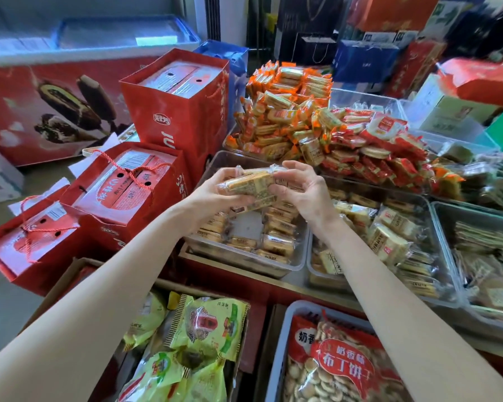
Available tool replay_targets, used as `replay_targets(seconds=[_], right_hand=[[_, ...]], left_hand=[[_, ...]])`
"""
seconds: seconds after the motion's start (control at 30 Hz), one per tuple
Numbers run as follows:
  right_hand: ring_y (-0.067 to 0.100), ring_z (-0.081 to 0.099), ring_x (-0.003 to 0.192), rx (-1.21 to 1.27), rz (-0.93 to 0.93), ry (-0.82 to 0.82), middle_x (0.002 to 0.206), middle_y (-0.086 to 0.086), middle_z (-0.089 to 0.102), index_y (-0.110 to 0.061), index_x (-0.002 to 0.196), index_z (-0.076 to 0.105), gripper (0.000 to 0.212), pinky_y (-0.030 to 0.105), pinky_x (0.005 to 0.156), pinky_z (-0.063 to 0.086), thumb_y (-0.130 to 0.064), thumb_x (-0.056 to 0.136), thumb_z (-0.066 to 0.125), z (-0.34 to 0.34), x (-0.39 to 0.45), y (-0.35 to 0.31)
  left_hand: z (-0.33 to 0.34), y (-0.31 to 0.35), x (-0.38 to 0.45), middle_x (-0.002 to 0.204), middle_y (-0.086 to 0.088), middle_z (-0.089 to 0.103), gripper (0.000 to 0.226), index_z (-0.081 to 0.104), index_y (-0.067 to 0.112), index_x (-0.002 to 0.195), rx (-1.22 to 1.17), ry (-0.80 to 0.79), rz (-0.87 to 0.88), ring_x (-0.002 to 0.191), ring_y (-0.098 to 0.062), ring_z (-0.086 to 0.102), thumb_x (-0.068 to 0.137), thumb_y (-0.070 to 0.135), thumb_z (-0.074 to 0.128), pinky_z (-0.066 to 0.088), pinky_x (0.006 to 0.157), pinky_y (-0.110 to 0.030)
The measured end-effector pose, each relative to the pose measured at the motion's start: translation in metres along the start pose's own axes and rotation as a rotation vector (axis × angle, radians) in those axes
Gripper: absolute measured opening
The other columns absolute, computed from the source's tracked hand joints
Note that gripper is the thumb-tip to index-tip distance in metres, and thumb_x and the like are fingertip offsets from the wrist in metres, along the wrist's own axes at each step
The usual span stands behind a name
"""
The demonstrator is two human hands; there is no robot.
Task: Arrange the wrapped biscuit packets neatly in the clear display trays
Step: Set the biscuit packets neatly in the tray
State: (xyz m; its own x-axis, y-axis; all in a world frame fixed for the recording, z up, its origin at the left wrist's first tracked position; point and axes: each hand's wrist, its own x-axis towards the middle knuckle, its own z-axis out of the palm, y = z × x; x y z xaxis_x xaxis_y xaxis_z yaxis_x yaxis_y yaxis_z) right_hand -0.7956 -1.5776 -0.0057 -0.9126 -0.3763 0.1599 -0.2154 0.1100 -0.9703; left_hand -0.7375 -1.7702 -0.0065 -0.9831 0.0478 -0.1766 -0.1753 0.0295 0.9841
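**Stack in hand, near tray only half lined**

Nearest my camera are things outside the job: green snack bags [206,329] in a carton at lower left and a red bag of small round biscuits [340,367] in a pale crate at lower right.

By size, I take the display first. Heaps of orange packets [285,111] and red packets [384,152] rise well above their far trays; I judge those unsorted, though I can't say they belong to this job. To the right, a clear tray [445,288] holds pale packets partly standing in rows and partly tumbled, so that one looks to me unfinished.

The near clear tray [299,262], directly under my hands, has wrapped packets lined along its sides and front, while a bare patch of floor shows in its middle. I'd call it roughly half filled.

Above that gap I'm holding a small stack of biscuit packets [250,184], squeezed from both ends. My left hand [215,192] curls round its left end, and my right hand [302,187] grips the other end with fingers bent over the top. Setting this stack into the bare middle seems the step in hand, with more rows and the tumbled tray left afterwards.
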Motion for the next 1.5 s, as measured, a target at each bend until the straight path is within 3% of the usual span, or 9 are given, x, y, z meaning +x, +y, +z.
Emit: replay_targets(seconds=[0.23, 0.37, 0.5, 0.6, 0.77, 0.9, 1.03, 1.17, 1.5], right_hand=[[0.022, 0.053, 0.120, 0.162, 0.134, -0.040, 0.131, 0.007, 0.054, -0.032, 0.110, 0.061, 0.049, 0.039, 0.097, 0.046, -0.045, 0.066, 0.076, -0.009, -0.009, -0.007], [0.023, 0.062, 0.108, 0.301, 0.273, -0.186, 0.131, 0.007, 0.057, -0.025, 0.132, 0.042, 0.048, 0.041, 0.095, 0.050, -0.028, 0.088, 0.061, -0.015, -0.013, -0.009], [0.013, 0.068, 0.086, 0.192, 0.093, -0.062, 0.107, 0.002, 0.061, -0.022, 0.117, 0.057, 0.031, 0.034, 0.077, 0.059, -0.003, 0.093, 0.054, -0.012, -0.017, -0.017], [0.018, 0.068, 0.081, 0.096, 0.068, -0.011, 0.104, 0.005, 0.063, -0.022, 0.098, 0.061, 0.021, 0.037, 0.073, 0.059, -0.003, 0.092, 0.057, -0.013, -0.013, -0.023], [0.014, 0.062, 0.077, -0.015, 0.108, -0.032, 0.093, 0.001, 0.066, -0.018, 0.101, 0.062, 0.018, 0.024, 0.072, 0.053, -0.010, 0.086, 0.067, -0.021, -0.009, -0.023], [0.010, 0.060, 0.070, -0.096, 0.076, 0.074, 0.075, -0.003, 0.064, -0.018, 0.080, 0.063, 0.011, 0.016, 0.066, 0.050, -0.010, 0.083, 0.070, -0.019, -0.009, -0.022], [0.025, 0.066, 0.073, -0.359, -0.043, 0.176, 0.078, 0.003, 0.065, -0.021, 0.072, 0.054, 0.022, 0.032, 0.071, 0.056, -0.012, 0.085, 0.069, -0.017, -0.006, -0.018], [0.022, 0.067, 0.072, -0.326, 0.021, 0.079, 0.080, 0.009, 0.067, -0.012, 0.084, 0.062, 0.006, 0.032, 0.071, 0.058, -0.010, 0.086, 0.068, -0.025, -0.004, -0.021], [0.019, 0.069, 0.071, -0.106, 0.329, -0.192, 0.084, 0.012, 0.065, -0.008, 0.088, 0.059, 0.006, 0.031, 0.070, 0.059, -0.010, 0.088, 0.064, -0.036, -0.008, -0.021]], left_hand=[[0.003, 0.007, -0.011, 0.110, -0.011, 0.065, 0.067, 0.051, 0.018, 0.122, -0.143, -0.024, 0.008, 0.101, -0.021, 0.062, 0.062, 0.007, 0.077, 0.046, 0.095, -0.036], [0.006, 0.009, -0.015, 0.104, -0.007, 0.065, 0.054, 0.051, 0.016, 0.120, -0.224, -0.023, 0.010, 0.093, -0.013, 0.065, 0.073, -0.002, 0.068, 0.055, 0.079, -0.023], [0.011, 0.014, -0.014, 0.102, -0.003, 0.065, 0.055, 0.047, 0.014, 0.128, -0.124, 0.012, -0.013, 0.089, -0.009, 0.066, 0.079, -0.005, 0.064, 0.056, 0.079, -0.023], [0.014, 0.016, -0.013, 0.107, -0.004, 0.064, 0.062, 0.045, 0.017, 0.130, -0.077, 0.026, -0.017, 0.095, -0.013, 0.064, 0.077, -0.004, 0.068, 0.055, 0.085, -0.028], [0.012, 0.019, -0.020, 0.101, -0.007, 0.066, 0.064, 0.044, 0.022, 0.127, 0.020, -0.001, 0.001, 0.082, -0.009, 0.067, 0.075, -0.007, 0.069, 0.054, 0.063, -0.019], [0.014, 0.024, -0.020, 0.109, -0.013, 0.065, 0.066, 0.046, 0.026, 0.124, 0.148, -0.015, 0.006, 0.085, -0.015, 0.065, 0.073, -0.004, 0.074, 0.055, 0.073, -0.026], [0.017, 0.025, -0.019, 0.103, -0.010, 0.067, 0.064, 0.047, 0.025, 0.123, 0.151, 0.010, 0.002, 0.089, -0.019, 0.065, 0.072, -0.001, 0.075, 0.051, 0.086, -0.037], [0.018, 0.022, -0.019, 0.100, -0.008, 0.067, 0.060, 0.048, 0.025, 0.120, 0.131, -0.005, -0.022, 0.087, -0.015, 0.066, 0.073, -0.001, 0.074, 0.054, 0.079, -0.028], [0.015, 0.024, -0.020, 0.102, -0.008, 0.067, 0.059, 0.048, 0.023, 0.122, 0.068, 0.000, -0.091, 0.097, -0.021, 0.063, 0.073, -0.002, 0.072, 0.045, 0.096, -0.044]])
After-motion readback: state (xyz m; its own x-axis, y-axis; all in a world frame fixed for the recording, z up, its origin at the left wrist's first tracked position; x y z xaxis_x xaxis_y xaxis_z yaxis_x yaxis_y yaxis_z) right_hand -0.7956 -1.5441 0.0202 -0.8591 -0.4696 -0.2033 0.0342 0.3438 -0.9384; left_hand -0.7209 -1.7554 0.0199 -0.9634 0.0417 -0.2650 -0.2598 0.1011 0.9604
